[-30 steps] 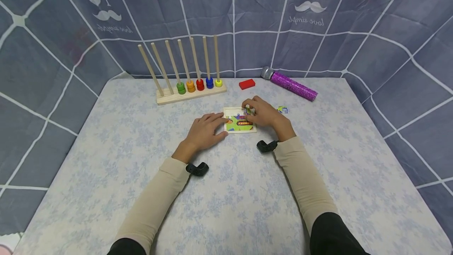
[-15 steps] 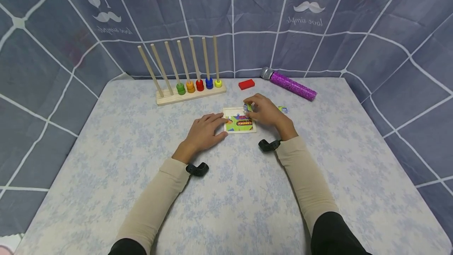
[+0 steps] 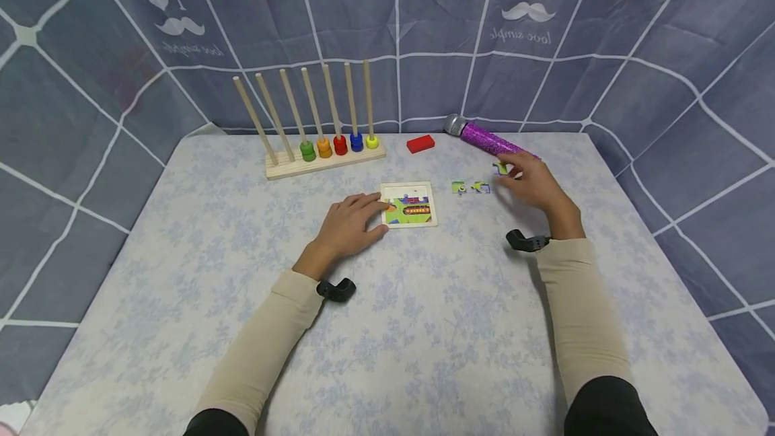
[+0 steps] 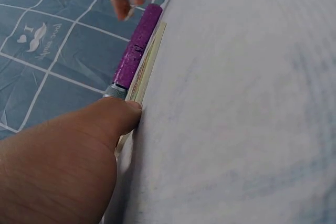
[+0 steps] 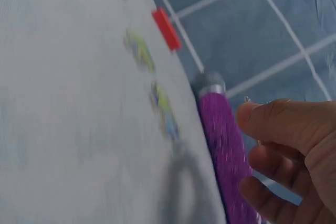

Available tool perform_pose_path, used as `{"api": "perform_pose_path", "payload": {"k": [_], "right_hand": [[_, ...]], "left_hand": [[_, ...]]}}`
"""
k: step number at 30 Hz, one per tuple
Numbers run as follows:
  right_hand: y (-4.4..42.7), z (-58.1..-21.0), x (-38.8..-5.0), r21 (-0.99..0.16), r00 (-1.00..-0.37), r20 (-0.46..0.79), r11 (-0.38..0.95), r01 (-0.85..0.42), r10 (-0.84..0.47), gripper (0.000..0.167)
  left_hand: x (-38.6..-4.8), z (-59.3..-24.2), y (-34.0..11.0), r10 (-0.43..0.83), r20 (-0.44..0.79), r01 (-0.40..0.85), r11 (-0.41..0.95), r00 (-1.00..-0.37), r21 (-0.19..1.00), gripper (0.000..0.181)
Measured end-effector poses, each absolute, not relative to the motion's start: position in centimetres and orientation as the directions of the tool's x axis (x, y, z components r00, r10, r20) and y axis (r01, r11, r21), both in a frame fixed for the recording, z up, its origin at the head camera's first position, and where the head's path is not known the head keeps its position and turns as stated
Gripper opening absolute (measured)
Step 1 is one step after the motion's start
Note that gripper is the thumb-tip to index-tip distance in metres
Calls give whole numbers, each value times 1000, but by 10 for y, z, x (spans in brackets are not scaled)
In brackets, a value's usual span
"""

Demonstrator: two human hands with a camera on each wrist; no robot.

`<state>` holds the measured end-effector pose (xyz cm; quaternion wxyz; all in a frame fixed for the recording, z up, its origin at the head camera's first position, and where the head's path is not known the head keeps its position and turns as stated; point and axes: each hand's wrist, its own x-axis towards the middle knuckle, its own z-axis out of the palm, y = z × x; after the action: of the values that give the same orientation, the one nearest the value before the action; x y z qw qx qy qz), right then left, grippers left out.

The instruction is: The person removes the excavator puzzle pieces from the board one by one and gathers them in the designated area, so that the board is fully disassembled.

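Note:
My left hand (image 3: pixel 345 224) rests at the left edge of a small wooden jigsaw tray (image 3: pixel 434 214), with fingers extended onto it and the thumb by its lower left corner. The tray's lower part shows a colourful picture; its upper part is pale and bare. In the left wrist view the thumb touches the tray's edge (image 4: pixel 152 59). Over to the right, my right hand (image 3: pixel 535 184) pinches a small jigsaw piece (image 3: pixel 500 168) above the table, close to a purple glitter microphone (image 3: pixel 484 138). Two more jigsaw pieces, one left (image 3: pixel 459 188) and one right (image 3: pixel 481 188), lie beside that hand.
A wooden peg rack (image 3: pixel 327 163) with coloured rings stands at the back left. Between it and the microphone lies a red block (image 3: pixel 420 144). A grey-blue checked cloth (image 3: pixel 448 25) rises behind the table (image 3: pixel 399 328).
My right hand has left the tray and moved right, carrying a jigsaw piece up near the microphone. A jigsaw piece now shows where that hand was. The left hand has stayed put.

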<state>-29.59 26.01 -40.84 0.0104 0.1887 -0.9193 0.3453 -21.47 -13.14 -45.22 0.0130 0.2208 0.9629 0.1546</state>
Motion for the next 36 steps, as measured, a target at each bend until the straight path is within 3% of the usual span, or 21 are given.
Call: {"api": "perform_pose_path", "payload": {"k": [7,15,22,36], "right_hand": [[291,-435,-291,-704,-978,-3,695,-148,-211,64],[291,-446,-293,-709,-983,36,689,-154,-182,55],[291,-450,-291,-777,-991,-7,625,-79,-134,55],[289,-453,-291,-809,-993,13,583,-80,-118,53]], "left_hand": [[-214,-455,-132,422,42,414,856,-905,311,55],[-214,-457,-131,424,54,418,850,-904,320,55],[-213,-455,-132,423,47,415,851,-905,323,54],[-215,-454,-132,425,58,419,846,-903,330,54]]}}
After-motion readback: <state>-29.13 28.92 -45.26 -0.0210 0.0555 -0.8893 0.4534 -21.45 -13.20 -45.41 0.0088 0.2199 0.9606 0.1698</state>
